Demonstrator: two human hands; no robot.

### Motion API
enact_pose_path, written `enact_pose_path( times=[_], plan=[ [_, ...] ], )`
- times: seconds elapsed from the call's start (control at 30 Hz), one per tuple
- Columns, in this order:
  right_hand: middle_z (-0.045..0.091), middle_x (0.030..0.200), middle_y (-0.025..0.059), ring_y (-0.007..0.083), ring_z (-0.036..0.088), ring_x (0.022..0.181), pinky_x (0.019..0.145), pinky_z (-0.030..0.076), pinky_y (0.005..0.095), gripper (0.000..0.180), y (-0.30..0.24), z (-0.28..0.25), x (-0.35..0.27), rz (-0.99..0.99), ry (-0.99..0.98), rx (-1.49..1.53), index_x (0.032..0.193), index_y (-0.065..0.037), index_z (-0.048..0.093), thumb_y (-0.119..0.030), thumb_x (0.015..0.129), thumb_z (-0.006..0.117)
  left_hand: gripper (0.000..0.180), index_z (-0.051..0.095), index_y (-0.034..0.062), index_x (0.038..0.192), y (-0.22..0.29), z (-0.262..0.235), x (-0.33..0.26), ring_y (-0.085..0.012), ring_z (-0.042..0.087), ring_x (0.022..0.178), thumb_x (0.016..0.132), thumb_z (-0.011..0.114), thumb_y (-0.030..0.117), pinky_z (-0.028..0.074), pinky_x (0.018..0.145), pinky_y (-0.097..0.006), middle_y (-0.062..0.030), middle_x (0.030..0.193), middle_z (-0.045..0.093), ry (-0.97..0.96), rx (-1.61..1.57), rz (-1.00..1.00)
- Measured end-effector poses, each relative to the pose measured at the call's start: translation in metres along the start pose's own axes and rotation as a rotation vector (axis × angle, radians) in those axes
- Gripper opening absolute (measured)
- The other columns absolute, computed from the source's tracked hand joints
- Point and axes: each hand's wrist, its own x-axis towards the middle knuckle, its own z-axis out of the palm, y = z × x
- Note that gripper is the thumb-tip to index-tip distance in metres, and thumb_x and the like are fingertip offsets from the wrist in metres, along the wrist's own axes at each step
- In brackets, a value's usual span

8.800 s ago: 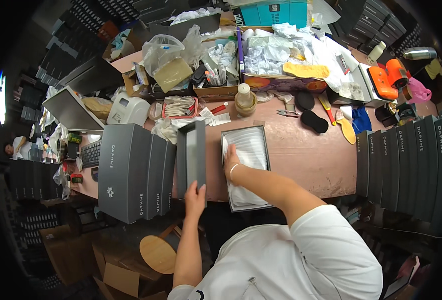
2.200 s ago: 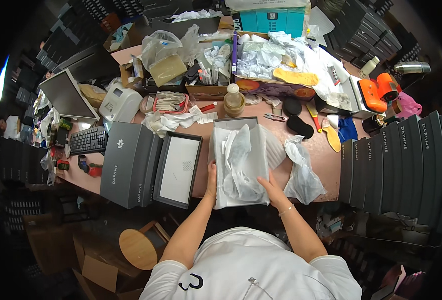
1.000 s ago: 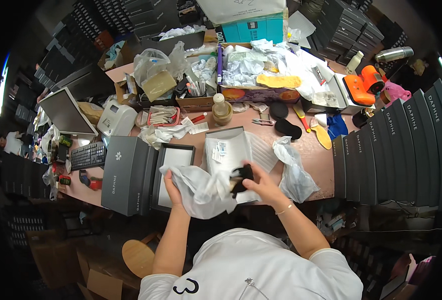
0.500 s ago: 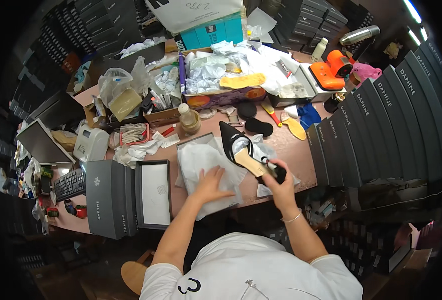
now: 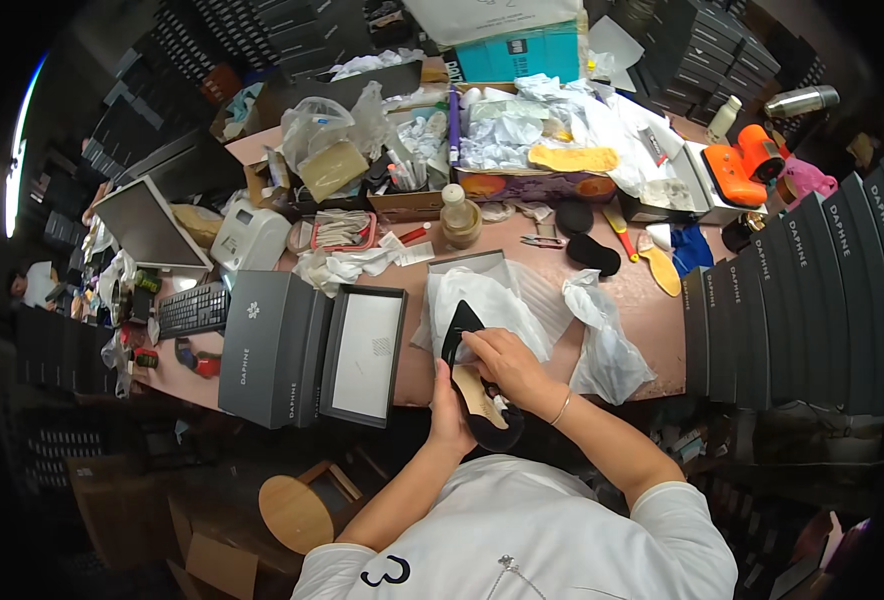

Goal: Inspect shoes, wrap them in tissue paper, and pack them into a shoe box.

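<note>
A black pointed shoe (image 5: 496, 432) with a tan insole is held close to my body, its toe toward the far side. My left hand (image 5: 448, 412) is closed round its left side, with the thumb along the edge. My right hand (image 5: 514, 368) is closed over the shoe's front part, and its fingers hide the straps there. Beyond the toe lies white tissue paper (image 5: 502, 302) in a grey shoe box (image 5: 469, 262). To the right of it, a crumpled translucent wrapper (image 5: 605, 345) rests on the pink table (image 5: 660, 345).
An upright grey box (image 5: 267, 345) and an open box part (image 5: 397, 345) stand on the left, beside a keyboard (image 5: 194, 311). Grey shoe boxes (image 5: 792, 310) line the right edge. A bottle (image 5: 460, 218), black pad (image 5: 594, 256) and brush (image 5: 622, 232) lie along the back.
The shoe has come nearer my body and turned its toe farther ahead. My left hand has left the tissue paper and taken hold of the shoe. My right hand has shifted from heel to front.
</note>
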Motion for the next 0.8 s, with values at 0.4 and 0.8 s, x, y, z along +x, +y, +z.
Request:
enact_pose_path(
  times=[0.4,0.8],
  plan=[
    [0.061,0.102,0.0115,0.0287,0.054,0.090,0.081,0.041,0.0381,0.076,-0.018,0.009,0.003,0.076,-0.128,0.107,0.142,-0.007,0.036,-0.007,0.073,0.069,0.076,0.054,0.0055,0.101,0.024,-0.016,-0.010,-0.0160,0.056,0.080,0.091,0.020,0.072,0.046,0.074,-0.029,-0.0045,0.087,0.057,0.049,0.186,0.010],
    [0.060,0.078,0.0152,0.0345,0.061,0.065,0.057,0.050,0.0426,0.077,-0.001,0.031,0.011,0.216,-0.324,0.129,0.139,-0.008,0.034,-0.012,0.069,0.066,0.068,0.055,0.0058,0.103,0.017,-0.073,0.016,-0.0173,0.058,0.074,0.093,0.028,0.067,0.050,0.067,-0.029,-0.0049,0.081,0.056,0.255,0.157,-0.060]
  ],
)
